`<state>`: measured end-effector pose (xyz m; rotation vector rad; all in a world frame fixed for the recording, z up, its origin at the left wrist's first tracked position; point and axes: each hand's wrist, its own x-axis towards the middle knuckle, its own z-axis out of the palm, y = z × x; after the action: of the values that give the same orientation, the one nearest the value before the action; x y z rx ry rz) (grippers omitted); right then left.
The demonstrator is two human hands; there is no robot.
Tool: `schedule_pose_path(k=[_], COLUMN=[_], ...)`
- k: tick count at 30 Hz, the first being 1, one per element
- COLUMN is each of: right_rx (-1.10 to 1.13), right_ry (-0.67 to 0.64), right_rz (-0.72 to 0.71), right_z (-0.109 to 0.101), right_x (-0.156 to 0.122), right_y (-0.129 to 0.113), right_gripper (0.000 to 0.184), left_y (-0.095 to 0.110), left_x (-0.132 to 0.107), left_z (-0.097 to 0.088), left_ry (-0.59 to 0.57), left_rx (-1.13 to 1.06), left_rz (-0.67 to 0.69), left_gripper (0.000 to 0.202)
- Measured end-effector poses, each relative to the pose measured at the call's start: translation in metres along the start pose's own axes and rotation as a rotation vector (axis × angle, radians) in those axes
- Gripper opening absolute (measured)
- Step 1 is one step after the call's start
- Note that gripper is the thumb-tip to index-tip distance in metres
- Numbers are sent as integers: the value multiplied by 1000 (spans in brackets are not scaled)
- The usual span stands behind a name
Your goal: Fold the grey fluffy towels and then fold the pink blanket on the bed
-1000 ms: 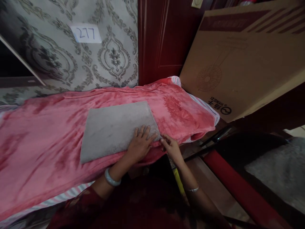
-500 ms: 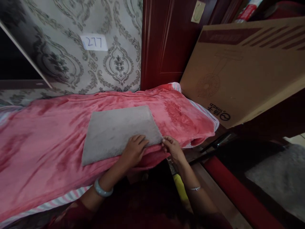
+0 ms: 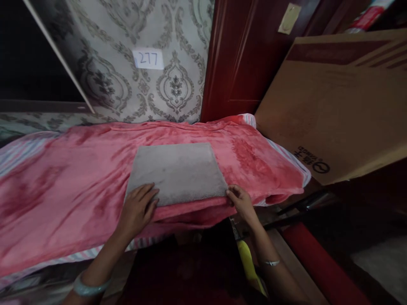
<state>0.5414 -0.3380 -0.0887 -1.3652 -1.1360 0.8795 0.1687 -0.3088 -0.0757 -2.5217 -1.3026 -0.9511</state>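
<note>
A grey, short-piled rectangular cloth (image 3: 178, 171) lies flat on a pink plush blanket (image 3: 79, 203). My left hand (image 3: 137, 208) rests over the cloth's near left corner, fingers stretched out and lying on it. That corner is hidden under the hand. At the near right corner, my right hand (image 3: 241, 201) pinches the cloth's edge between thumb and fingers. Along the near side of the cloth the blanket is bunched in a fold.
Behind the blanket stands a patterned wall with a paper label (image 3: 148, 58) reading 277. A dark screen (image 3: 38, 59) is at the left. To the right are a red door (image 3: 238, 55) and a large cardboard box (image 3: 337, 106). Something yellow (image 3: 249, 264) is below my right forearm.
My left hand has slid left along the near edge to the cloth's left corner. The near edge now runs straighter. My right hand stays at its corner; the view has shifted left.
</note>
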Motion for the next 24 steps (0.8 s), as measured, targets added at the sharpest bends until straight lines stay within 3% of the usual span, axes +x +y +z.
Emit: schedule_pose_path(k=[3, 7, 11, 16, 19, 24], right_rx=[-91, -376, -643, -1073, -1188, -1149], right_ry=[105, 262, 45, -239, -272, -287], right_rz=[-63, -328, -610, -639, -635, -633], right_z=[-1, 6, 35, 76, 83, 75], right_x=[0, 4, 12, 7, -1, -1], right_y=[8, -3, -26, -22, -12, -12], right_gripper=[41, 41, 49, 53, 53, 51], left_y=[-18, -21, 2, 25, 20, 7], left_x=[-23, -32, -12, -4, -18, -30], left_z=[-13, -23, -21, -3, 0, -16], left_ry=[1, 34, -4, -198, -210, -190], left_rx=[75, 137, 212, 226, 236, 217], left_rz=[-84, -141, -120, -125, -202, -262], left_gripper=[37, 39, 42, 56, 63, 57])
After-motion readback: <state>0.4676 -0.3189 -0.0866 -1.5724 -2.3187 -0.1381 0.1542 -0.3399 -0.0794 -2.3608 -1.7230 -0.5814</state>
